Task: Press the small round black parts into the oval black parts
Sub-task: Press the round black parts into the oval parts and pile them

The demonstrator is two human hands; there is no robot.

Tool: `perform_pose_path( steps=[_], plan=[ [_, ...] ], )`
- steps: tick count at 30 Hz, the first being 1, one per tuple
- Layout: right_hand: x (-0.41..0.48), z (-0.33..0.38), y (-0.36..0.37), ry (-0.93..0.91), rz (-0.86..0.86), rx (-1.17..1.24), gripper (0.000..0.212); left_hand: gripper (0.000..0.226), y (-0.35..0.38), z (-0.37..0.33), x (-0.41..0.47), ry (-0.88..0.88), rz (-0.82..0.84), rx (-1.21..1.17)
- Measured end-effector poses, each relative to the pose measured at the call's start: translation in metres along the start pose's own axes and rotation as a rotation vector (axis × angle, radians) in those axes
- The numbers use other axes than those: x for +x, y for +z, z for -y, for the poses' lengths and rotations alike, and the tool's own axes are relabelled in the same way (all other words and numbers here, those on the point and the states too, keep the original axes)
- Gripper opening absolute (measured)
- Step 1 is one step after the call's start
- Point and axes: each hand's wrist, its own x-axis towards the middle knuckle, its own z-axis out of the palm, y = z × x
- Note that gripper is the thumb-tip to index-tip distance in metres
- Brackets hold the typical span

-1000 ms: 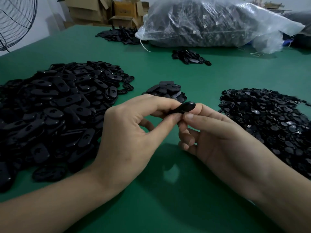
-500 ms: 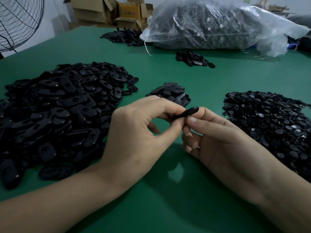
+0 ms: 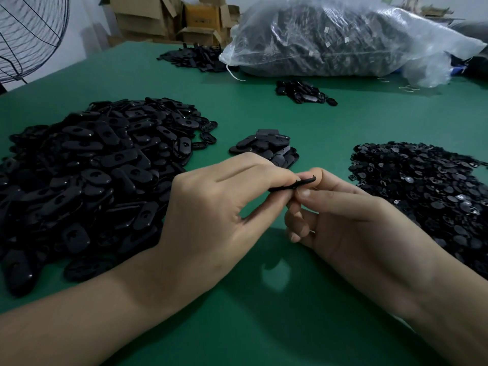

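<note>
Hands meeting mid-table | left hand (image 3: 211,207) and right hand (image 3: 351,217) both pinching one oval part (image 3: 293,184) edge-on

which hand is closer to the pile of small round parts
Right. The right hand lies just left of the round-parts pile; the left hand is farther left, beside the oval-parts pile.

Your shot's pretty dim and flat: left hand (image 3: 219,207) and right hand (image 3: 351,220) drop a soft shadow on the tabletop (image 3: 264,326) at 6 o'clock, the plastic bag (image 3: 356,40) glares at 1 o'clock, and the edges bow outward.
</note>
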Motion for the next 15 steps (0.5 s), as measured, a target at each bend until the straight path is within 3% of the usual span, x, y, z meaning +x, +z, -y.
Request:
perform_pose_path(
  steps=[8, 15],
  plan=[
    [0.0007, 0.0007, 0.0008, 0.014, -0.005, -0.003, 0.025, 0.009, -0.0002, 0.0011, -0.0006, 0.033, -0.005, 0.016],
    [-0.0017, 0.0024, 0.0042, -0.05, -0.088, -0.117, 0.012, 0.011, 0.0044, 0.0037, 0.0, -0.131, 0.053, -0.117]
  ],
)
